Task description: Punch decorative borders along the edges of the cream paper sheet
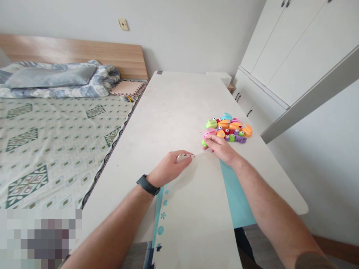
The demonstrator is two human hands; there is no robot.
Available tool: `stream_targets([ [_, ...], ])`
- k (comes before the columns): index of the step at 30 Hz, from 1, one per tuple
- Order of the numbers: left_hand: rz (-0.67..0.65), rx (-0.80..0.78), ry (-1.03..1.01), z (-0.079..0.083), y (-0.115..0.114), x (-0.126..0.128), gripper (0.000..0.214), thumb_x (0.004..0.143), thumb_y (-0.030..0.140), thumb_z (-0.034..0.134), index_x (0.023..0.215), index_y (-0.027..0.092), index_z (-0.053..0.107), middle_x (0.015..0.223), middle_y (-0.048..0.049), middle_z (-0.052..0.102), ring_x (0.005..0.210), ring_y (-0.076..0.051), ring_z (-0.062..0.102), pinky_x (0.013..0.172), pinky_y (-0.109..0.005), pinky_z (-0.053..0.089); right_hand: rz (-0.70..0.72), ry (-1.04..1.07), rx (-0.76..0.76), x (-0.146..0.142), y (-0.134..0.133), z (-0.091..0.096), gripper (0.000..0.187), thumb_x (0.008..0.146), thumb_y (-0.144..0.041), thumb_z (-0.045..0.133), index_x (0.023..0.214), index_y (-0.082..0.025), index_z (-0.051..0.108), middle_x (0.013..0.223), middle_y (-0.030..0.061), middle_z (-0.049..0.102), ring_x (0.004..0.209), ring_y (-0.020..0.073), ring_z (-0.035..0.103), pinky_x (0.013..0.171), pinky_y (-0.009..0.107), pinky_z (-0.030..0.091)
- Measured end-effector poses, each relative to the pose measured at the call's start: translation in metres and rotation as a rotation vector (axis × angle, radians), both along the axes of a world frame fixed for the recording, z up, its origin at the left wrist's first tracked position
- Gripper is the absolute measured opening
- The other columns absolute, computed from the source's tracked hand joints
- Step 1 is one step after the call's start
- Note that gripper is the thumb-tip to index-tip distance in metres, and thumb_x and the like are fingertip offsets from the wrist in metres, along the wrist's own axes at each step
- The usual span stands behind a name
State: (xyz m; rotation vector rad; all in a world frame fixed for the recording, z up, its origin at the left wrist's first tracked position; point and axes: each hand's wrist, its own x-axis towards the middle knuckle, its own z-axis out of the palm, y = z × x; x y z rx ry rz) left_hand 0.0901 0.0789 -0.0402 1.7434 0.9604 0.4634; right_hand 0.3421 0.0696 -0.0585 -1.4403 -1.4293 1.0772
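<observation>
A long sheet of white paper (199, 209) stretches toward me, with shaped holes punched along its left edge. Under it lies a blue sheet (238, 194), whose colour shows through the holes. My left hand (175, 166) pinches the paper's far left corner, which curls up and shows more holes. At the far edge, my right hand (220, 147) has its fingers closed round a small green craft punch (204, 143), partly hidden by the fingers. Just beyond that hand sits a cluster of colourful craft punches (224, 125) in orange, pink, purple, green and blue.
The white table (174, 104) runs away from me to the wall. A bed (56, 142) with a folded quilt stands along its left side. White cabinets (283, 45) rise at the right. The paper's near end overhangs the table edge.
</observation>
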Motion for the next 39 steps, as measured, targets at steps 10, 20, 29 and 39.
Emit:
stream_targets([
  [10, 0.021, 0.010, -0.034, -0.0029, 0.0007, 0.0010, 0.041, 0.095, 0.048, 0.057, 0.121, 0.020, 0.073, 0.096, -0.0050, 0.076, 0.081, -0.021, 0.068, 0.067, -0.028, 0.051, -0.026, 0.023, 0.008, -0.0062, 0.0050, -0.0065, 0.040, 0.094, -0.063, 0.057, 0.103, -0.024, 0.063, 0.099, 0.0044, 0.071, 0.100, 0.0224, 0.070, 0.071, 0.030, 0.051],
  [20, 0.056, 0.004, -0.023, -0.0051, 0.0020, 0.0008, 0.037, 0.093, 0.049, 0.058, 0.105, 0.017, 0.072, 0.089, -0.0046, 0.075, 0.073, -0.019, 0.067, 0.060, -0.027, 0.047, -0.099, 0.109, 0.034, -0.0039, 0.0055, -0.0034, 0.042, 0.093, -0.063, 0.059, 0.105, -0.023, 0.063, 0.099, 0.0055, 0.070, 0.097, 0.0220, 0.071, 0.067, 0.028, 0.051],
  [29, 0.092, -0.024, -0.049, -0.0048, 0.0013, 0.0014, 0.039, 0.089, 0.053, 0.062, 0.102, 0.017, 0.073, 0.089, -0.0054, 0.075, 0.072, -0.020, 0.067, 0.058, -0.027, 0.048, -0.105, 0.103, 0.017, -0.0052, 0.0050, -0.0061, 0.046, 0.091, -0.067, 0.059, 0.105, -0.023, 0.062, 0.099, 0.0063, 0.070, 0.097, 0.0221, 0.070, 0.065, 0.027, 0.051],
  [39, 0.087, -0.015, -0.040, -0.0066, 0.0020, 0.0013, 0.041, 0.090, 0.055, 0.060, 0.102, 0.017, 0.072, 0.085, -0.0046, 0.074, 0.070, -0.019, 0.067, 0.057, -0.026, 0.046, -0.105, 0.070, 0.032, -0.0055, 0.0022, -0.0031, 0.044, 0.092, -0.065, 0.059, 0.104, -0.023, 0.063, 0.101, 0.0056, 0.069, 0.097, 0.0215, 0.069, 0.065, 0.028, 0.049],
])
